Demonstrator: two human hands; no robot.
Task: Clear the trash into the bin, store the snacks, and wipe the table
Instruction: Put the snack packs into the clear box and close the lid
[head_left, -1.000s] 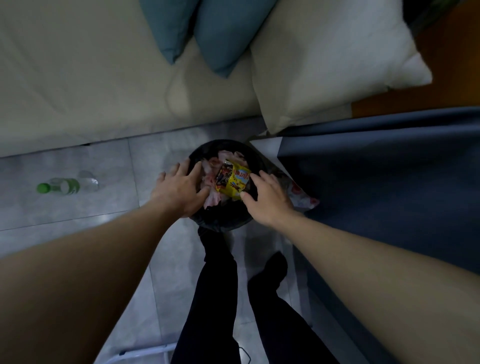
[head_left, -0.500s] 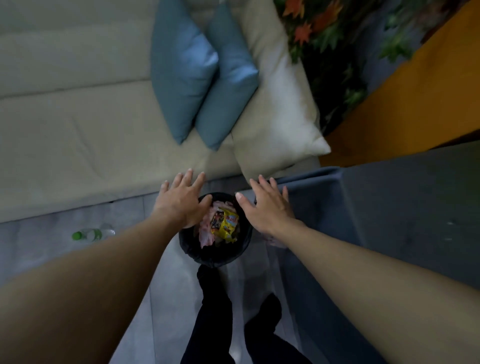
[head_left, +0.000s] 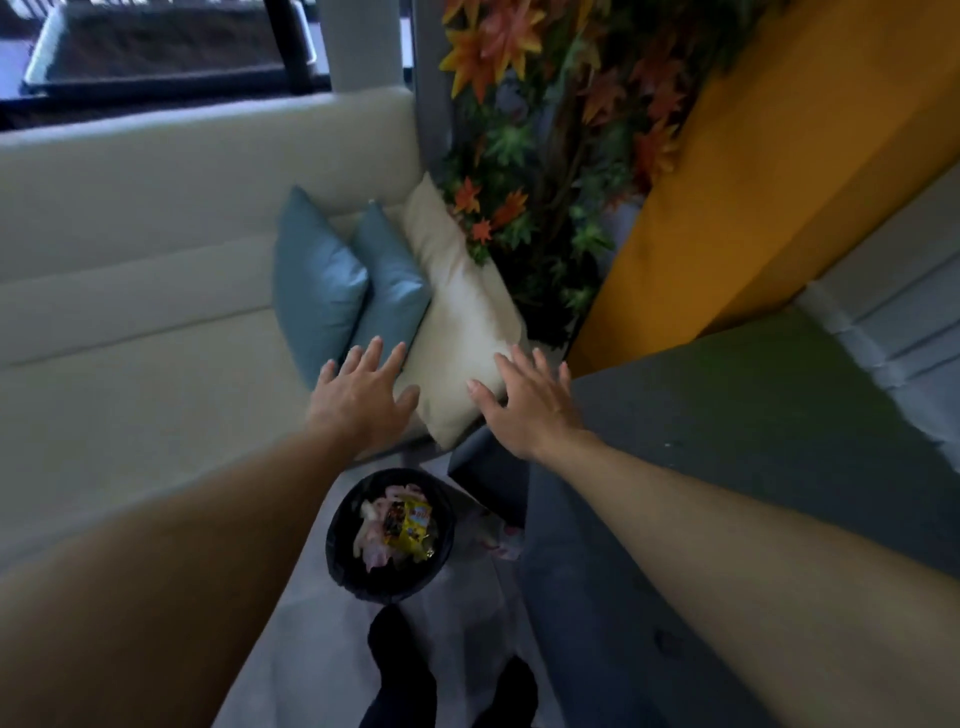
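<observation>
A round black bin (head_left: 340, 553) stands on the grey floor just ahead of my feet. Inside it lie a yellow snack wrapper (head_left: 413, 525) and pale pink crumpled trash (head_left: 375, 545). My left hand (head_left: 363, 400) hovers above and beyond the bin, fingers spread, holding nothing. My right hand (head_left: 524, 405) is level with it to the right, also spread and empty, over the corner of the table with the dark blue-grey cloth (head_left: 727, 441). Some white and pink wrapping (head_left: 496, 538) lies on the floor between bin and table.
A cream sofa (head_left: 130, 338) fills the left, with two blue cushions (head_left: 332, 291) and a cream cushion (head_left: 462, 322) at its right end. Orange and green artificial leaves (head_left: 540, 156) and a yellow panel (head_left: 753, 208) stand behind the table. My dark-clad legs (head_left: 405, 675) are below the bin.
Both hands have lifted off the bin's rim and risen away from it, fingers spreading. The view has tilted up from the bin toward the sofa and plants. The floor bottle has left the view.
</observation>
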